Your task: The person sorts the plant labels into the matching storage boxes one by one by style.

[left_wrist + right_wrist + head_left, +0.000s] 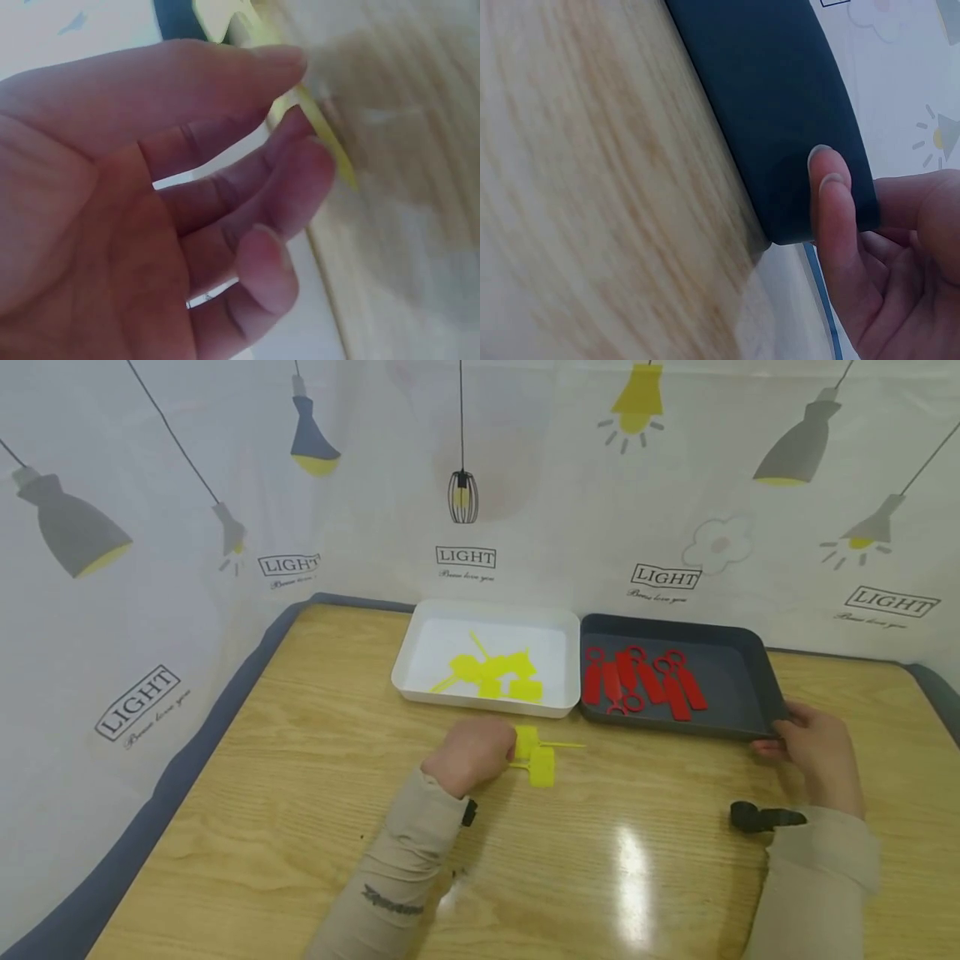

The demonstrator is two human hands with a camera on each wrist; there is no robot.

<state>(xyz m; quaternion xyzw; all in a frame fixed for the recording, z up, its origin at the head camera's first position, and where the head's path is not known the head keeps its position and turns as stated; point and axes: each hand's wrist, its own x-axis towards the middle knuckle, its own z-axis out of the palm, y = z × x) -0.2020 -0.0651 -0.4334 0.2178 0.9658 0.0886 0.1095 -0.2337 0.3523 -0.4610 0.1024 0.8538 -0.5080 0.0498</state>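
Observation:
My left hand [474,753] is low over the table in front of the white tray [487,702], pinching a yellow cable-tie tag [324,135] between thumb and fingertips. In the head view, two yellow tags [542,767] with thin tails show just right of that hand, partly hidden by it. My right hand [819,752] grips the near right corner of the dark grey tray [738,693], its fingers [834,217] against the outer wall. Several yellow cable-tie tags [491,670] lie heaped in the white tray. Flat red tags with ring ends [678,693] fill the left part of the grey tray.
Both trays stand side by side at the back of the wooden table [300,827]. Behind them hangs a white cloth [540,527] printed with lamps. Dark straps show at both wrists, the right one [765,817] just over the table.

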